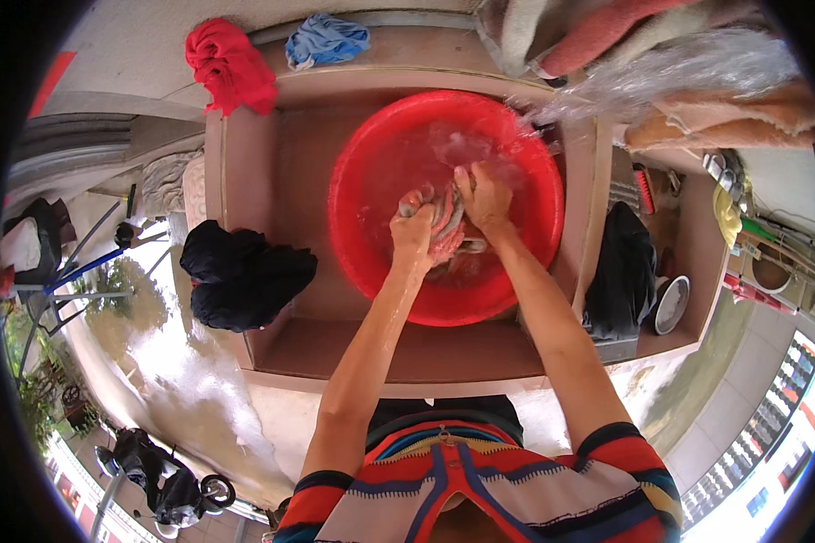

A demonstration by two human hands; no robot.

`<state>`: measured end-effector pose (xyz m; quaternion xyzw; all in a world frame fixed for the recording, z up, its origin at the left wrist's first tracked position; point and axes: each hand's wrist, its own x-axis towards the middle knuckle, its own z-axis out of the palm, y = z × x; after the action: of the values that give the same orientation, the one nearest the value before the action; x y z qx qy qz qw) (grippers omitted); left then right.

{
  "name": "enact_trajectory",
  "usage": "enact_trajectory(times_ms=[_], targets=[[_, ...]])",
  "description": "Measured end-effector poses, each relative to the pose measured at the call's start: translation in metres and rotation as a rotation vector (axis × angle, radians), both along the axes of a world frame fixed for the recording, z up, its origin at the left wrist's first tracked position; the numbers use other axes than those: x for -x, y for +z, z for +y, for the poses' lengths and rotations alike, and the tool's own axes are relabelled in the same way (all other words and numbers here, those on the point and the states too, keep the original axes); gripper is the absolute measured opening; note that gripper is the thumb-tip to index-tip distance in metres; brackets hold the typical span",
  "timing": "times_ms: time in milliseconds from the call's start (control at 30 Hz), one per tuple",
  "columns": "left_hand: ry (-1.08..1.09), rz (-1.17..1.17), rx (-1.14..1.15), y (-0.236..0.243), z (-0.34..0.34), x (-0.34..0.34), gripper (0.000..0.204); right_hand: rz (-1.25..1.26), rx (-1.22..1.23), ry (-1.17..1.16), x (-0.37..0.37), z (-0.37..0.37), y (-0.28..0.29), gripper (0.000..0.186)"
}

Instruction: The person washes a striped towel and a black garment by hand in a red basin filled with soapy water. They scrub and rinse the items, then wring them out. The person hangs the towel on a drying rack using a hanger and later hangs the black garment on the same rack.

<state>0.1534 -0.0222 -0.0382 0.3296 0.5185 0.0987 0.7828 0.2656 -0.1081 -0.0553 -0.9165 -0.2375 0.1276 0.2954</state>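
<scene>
A large red plastic basin (pixel 356 163) holding water sits in a brownish trough (pixel 299 163). In it, my left hand (pixel 408 231) is closed around a wet pink and grey cloth (pixel 446 239), whose folds bulge between my hands and hang toward the water. My right hand (pixel 485 200) is closed on the same cloth, just right of my left hand and a little higher, with its thumb raised. Part of the cloth is hidden by my fingers and the water.
Dark clothes (pixel 240 276) lie on the left ledge and a black cloth (pixel 620 271) at right, beside a metal bowl (pixel 670 303). Red (pixel 226 63) and blue cloths (pixel 326 41) lie behind the trough. A brush (pixel 645 188) is at right; a scooter (pixel 163 475) stands lower left.
</scene>
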Motion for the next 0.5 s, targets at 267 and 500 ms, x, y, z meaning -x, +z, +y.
enact_trajectory(times_ms=[267,500], targets=[[-1.023,0.603,-1.117,-0.032,0.017,0.019,0.080,-0.303,0.241,0.484,0.038,0.002,-0.008,0.069],[-0.255,0.022,-0.457,-0.027,0.033,-0.020,0.058,0.411,-0.219,-0.059,0.001,0.027,-0.037,0.044]])
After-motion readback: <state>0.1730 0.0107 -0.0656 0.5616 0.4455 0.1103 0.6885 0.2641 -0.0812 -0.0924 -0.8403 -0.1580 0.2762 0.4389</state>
